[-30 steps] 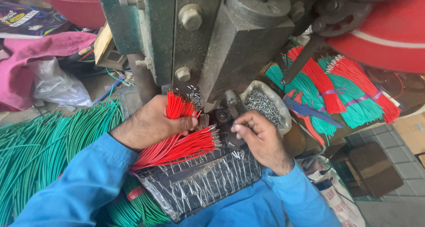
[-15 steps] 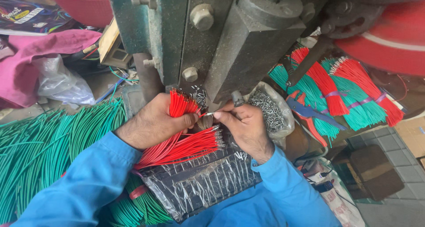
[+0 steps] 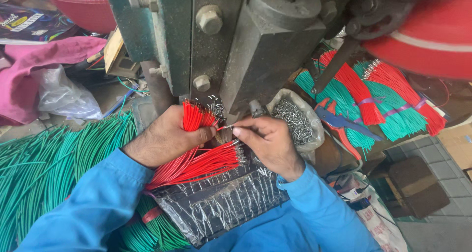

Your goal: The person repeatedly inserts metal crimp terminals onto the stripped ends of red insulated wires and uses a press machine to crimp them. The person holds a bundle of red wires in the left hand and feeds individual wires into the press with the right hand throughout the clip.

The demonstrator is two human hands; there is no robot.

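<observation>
Two hands met at the frame's centre: the left hand (image 3: pixel 167 139) was clamped around a bundle of red wires (image 3: pixel 196 158), and the right hand (image 3: pixel 268 141) pinched one thin wire end (image 3: pixel 225 128). The wires seemed light and bendable, best gripped near the tips. Above stood the green press (image 3: pixel 216 41).

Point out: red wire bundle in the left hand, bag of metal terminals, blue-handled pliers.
red wire bundle (image 3: pixel 194 115): head view, on the upper ends above the fist.
bag of metal terminals (image 3: pixel 293 119): head view, on the grey pile inside.
blue-handled pliers (image 3: pixel 339 120): head view, on the blue handle.
</observation>
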